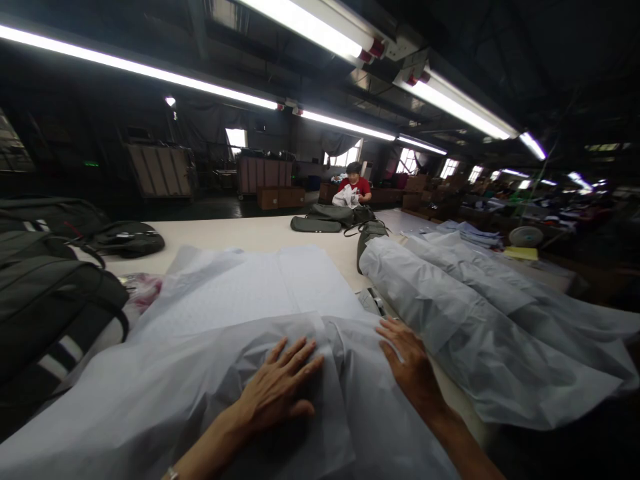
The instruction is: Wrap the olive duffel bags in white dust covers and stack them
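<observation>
A large translucent white plastic bag (165,387) lies across the near side of the table, with something dark showing through its middle. My left hand (280,380) rests flat on the bag, fingers spread. At the bag's right edge, my right hand (407,360) lies against the plastic with its fingers stretched out. Beyond both hands, a flat stack of white sheets (260,283) reaches toward the table's middle. What exactly is inside the bag cannot be made out.
Dark backpacks (55,313) with white stripes crowd the left side. Filled translucent bags (450,313) lie along the right. Further dark bags (325,219) sit at the table's far edge (220,230), where a person in a red top (363,187) handles white material. Lamps (340,123) hang overhead.
</observation>
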